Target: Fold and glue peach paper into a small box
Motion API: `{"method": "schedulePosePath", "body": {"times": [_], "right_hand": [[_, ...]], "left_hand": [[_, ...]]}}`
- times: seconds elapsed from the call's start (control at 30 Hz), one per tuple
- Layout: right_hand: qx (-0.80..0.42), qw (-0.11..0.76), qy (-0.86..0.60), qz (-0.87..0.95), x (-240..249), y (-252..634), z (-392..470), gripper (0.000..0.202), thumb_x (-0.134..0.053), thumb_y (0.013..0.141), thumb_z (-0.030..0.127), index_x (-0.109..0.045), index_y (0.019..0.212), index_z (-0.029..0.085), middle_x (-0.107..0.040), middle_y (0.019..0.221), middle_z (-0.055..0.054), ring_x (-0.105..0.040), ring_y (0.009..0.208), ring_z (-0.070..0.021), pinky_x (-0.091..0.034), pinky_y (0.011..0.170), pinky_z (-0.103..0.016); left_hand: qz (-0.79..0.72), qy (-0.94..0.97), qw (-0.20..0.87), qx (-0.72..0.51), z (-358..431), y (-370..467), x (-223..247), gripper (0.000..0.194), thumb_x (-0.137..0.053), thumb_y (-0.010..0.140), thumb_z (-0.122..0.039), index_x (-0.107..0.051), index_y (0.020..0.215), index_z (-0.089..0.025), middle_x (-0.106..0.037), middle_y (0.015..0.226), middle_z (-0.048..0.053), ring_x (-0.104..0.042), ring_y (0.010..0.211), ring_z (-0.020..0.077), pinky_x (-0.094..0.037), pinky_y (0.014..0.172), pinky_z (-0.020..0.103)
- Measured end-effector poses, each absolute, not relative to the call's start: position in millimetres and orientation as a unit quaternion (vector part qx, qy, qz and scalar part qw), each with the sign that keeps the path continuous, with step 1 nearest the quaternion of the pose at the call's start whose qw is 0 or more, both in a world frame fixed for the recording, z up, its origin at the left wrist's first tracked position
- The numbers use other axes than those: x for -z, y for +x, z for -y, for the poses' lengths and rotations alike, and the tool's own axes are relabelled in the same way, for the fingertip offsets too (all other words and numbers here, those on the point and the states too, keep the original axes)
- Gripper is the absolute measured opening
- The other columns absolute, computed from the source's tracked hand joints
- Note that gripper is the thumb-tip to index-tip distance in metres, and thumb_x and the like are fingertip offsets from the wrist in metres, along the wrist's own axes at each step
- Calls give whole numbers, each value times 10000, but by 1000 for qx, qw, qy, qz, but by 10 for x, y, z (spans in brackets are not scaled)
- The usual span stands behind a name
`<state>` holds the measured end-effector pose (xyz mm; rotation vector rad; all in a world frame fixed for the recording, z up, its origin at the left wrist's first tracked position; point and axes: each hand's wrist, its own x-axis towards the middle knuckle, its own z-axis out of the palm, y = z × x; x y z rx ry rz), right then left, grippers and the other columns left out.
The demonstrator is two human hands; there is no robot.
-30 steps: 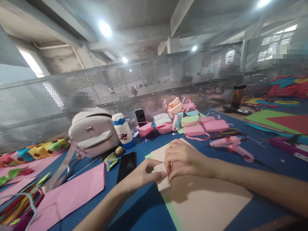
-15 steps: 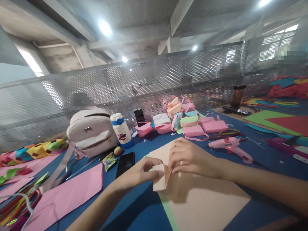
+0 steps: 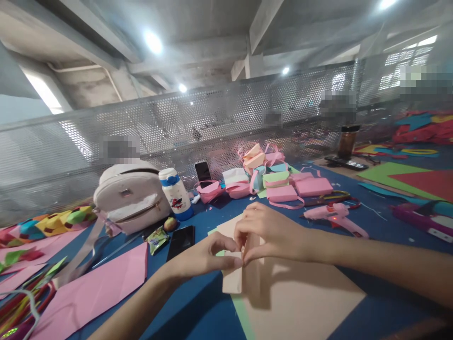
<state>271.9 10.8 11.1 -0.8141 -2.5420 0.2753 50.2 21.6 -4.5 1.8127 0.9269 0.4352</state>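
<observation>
A small folded piece of peach paper is pinched between the thumb and fingers of my left hand. My right hand closes on the same folded paper from the other side, thumb and fingertips at its edge; part of the piece is hidden behind the fingers. Beneath both hands lies a large peach sheet, with the edge of a light green sheet showing under it. To the right of my right hand rests a pink hot glue gun with a small red light on.
Small folded paper bags stand along the back beside a white bottle and a pale backpack. A dark phone and a snack packet lie left of my hands. Pink paper covers the left side.
The folded peach paper has come down and tilted flatter toward the sheet. My right hand has moved slightly left, its fingertips now close to my left thumb.
</observation>
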Motion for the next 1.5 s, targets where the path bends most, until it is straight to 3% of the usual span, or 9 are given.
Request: {"method": "schedulePosePath", "body": {"times": [0.13, 0.3, 0.43, 0.5, 0.57, 0.67, 0.9, 1.2, 1.5], "right_hand": [[-90, 230, -302, 921, -109, 2688, -193, 187, -841, 803, 319, -703, 807, 194, -712, 811, 13, -567, 851, -196, -344, 819, -327], [-88, 311, -319, 891, -31, 2726, -322, 182, -852, 790, 279, -689, 757, 204, -707, 795, 38, -577, 838, -175, -340, 849, -329], [-63, 384, -340, 856, 101, 2811, -418, 177, -825, 820, 239, -663, 759, 203, -706, 799, 38, -575, 843, -183, -336, 886, -354], [-72, 406, -350, 841, 181, 2841, -435, 164, -807, 838, 236, -660, 773, 204, -708, 812, 29, -568, 835, -187, -346, 867, -352], [-91, 422, -364, 826, 267, 2850, -423, 157, -787, 857, 234, -658, 773, 205, -701, 815, 17, -563, 834, -194, -355, 841, -345], [-120, 446, -373, 804, 400, 2841, -378, 159, -754, 884, 238, -648, 769, 207, -680, 807, 4, -555, 839, -201, -362, 817, -338], [-201, 473, -346, 785, 606, 2808, -322, 155, -715, 915, 349, -683, 827, 225, -696, 879, -17, -575, 909, -215, -377, 890, -371], [-530, 443, -337, 640, 720, 2744, -319, 325, -819, 754, 493, -738, 738, 179, -618, 815, -18, -568, 731, -157, -444, 663, -278], [-712, 268, -236, 604, 663, 2840, -266, 330, -808, 800, 430, -636, 872, 157, -493, 772, 31, -412, 653, -94, -339, 578, -204]], "left_hand": [[-387, 779, 461, -177, -336, 476, 30, 248, -771, 755, -401, -737, 861, -180, -707, 1005, 38, -606, 981, 217, -455, 870, 279], [-304, 852, 383, -186, -540, 544, -71, 203, -674, 864, -364, -687, 961, -186, -684, 1073, 50, -605, 1057, 232, -440, 1004, 362], [-308, 822, 319, -359, -597, 577, 68, 427, -626, 928, -365, -520, 1318, -229, -561, 1368, 110, -496, 1318, 255, -382, 1124, 412], [-300, 817, 274, -409, -559, 568, 226, 533, -674, 908, -359, -478, 1394, -263, -495, 1465, 118, -444, 1389, 267, -348, 1167, 438], [-288, 826, 205, -439, -491, 553, 394, 535, -733, 870, -331, -538, 1366, -283, -507, 1472, 108, -440, 1407, 283, -358, 1170, 451], [-287, 821, 153, -469, -394, 529, 596, 403, -709, 895, -235, -636, 1287, -294, -608, 1397, 85, -553, 1329, 252, -463, 1099, 383], [-297, 795, 187, -494, -355, 490, 743, 348, -683, 906, -153, -719, 1219, -302, -707, 1302, 55, -669, 1211, 218, -540, 1023, 302], [-285, 796, 209, -491, -347, 476, 748, 345, -714, 889, -186, -724, 1216, -295, -708, 1287, 58, -677, 1198, 221, -538, 1030, 300], [-236, 817, 227, -474, -362, 451, 708, 377, -714, 894, -219, -698, 1258, -317, -684, 1326, 67, -655, 1232, 230, -529, 1044, 328]]}}
